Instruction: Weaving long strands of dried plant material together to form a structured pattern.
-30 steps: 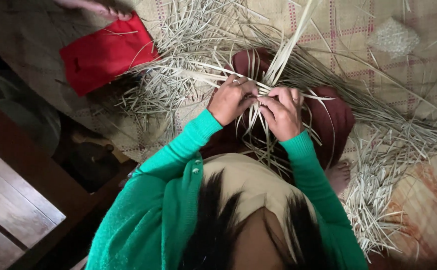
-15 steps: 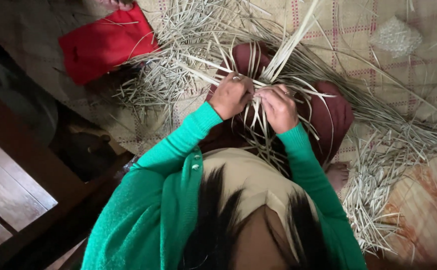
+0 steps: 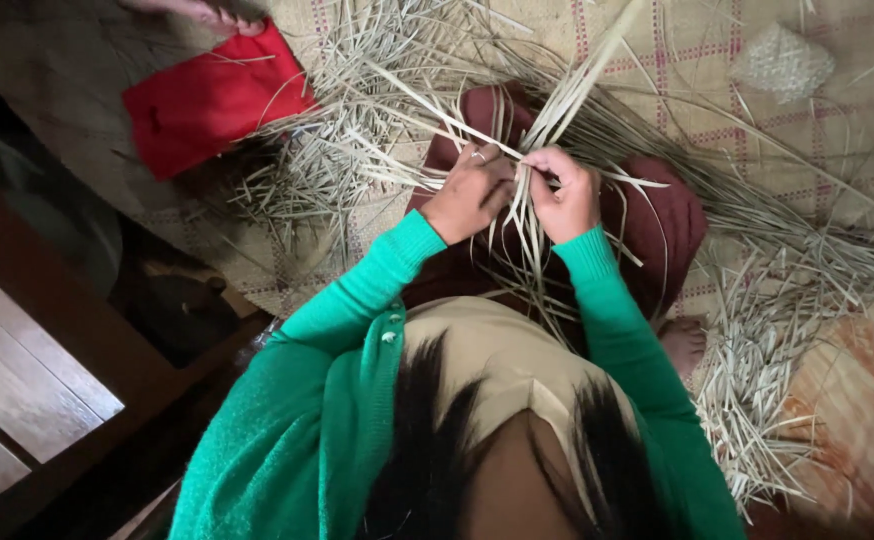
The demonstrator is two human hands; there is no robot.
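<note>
While pinching straw strips (image 3: 532, 215), both hands closed: left (image 3: 469, 192), right (image 3: 565, 192).

The strips (image 3: 532, 205) you hold are dry, pale plant fibre, matt and stiff, flat like split reed or palm leaf. The mat (image 3: 757, 130) beneath is woven from similar fibre, coarse, with faded pink checks. Your sleeves (image 3: 377, 290) are green knit cloth, soft and fuzzy. The red pouch (image 3: 212, 100) is smooth matt fabric. The boards (image 3: 27, 370) are worn, dull wood.
</note>
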